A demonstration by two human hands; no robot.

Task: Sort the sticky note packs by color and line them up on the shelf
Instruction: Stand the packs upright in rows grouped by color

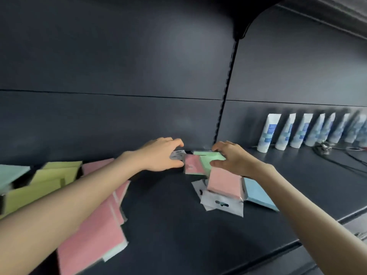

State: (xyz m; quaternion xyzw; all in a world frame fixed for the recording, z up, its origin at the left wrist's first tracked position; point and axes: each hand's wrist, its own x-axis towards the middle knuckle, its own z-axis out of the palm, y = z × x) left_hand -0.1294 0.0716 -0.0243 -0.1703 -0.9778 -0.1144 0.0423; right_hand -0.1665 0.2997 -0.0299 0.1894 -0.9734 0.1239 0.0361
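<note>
left hand (160, 154): is curling over a white-headed pack (176, 155) at the back of the shelf (168, 219), forefinger above and thumb below, so the fingers are pinching it across its width
right hand (233, 160): is clamping a green pack (208, 156) between thumb and fingertips, just across from the left hand; the grip looks firm, though blur is softening the fingertips
why both are reaching in: the two hands are working the same small heap, likely to pull two colours apart at once
small pink pack (193, 164): is lying between the two hands, touching the green pack's edge and partly under it
large pink pack (224, 183): is sitting under the right wrist, its white hang tab (220, 204) pointing toward the shelf's front edge
blue pack (258, 193): is lying just beside the large pink pack, on its right, tilted
unsorted heap, as a judgement: these mixed colours are waiting to be split up, so the task is looking partly done
pink row (95, 221): is overlapping like fallen tiles under the left forearm, grouped by colour already
yellow-green packs (49, 175): are stacking up left of the pink row
teal pack (12, 173): is sitting at the far left edge
tubes (297, 132): are standing in a line at the right rear, well apart from the packs
cables (349, 155): are trailing across the shelf in front of the tubes
</note>
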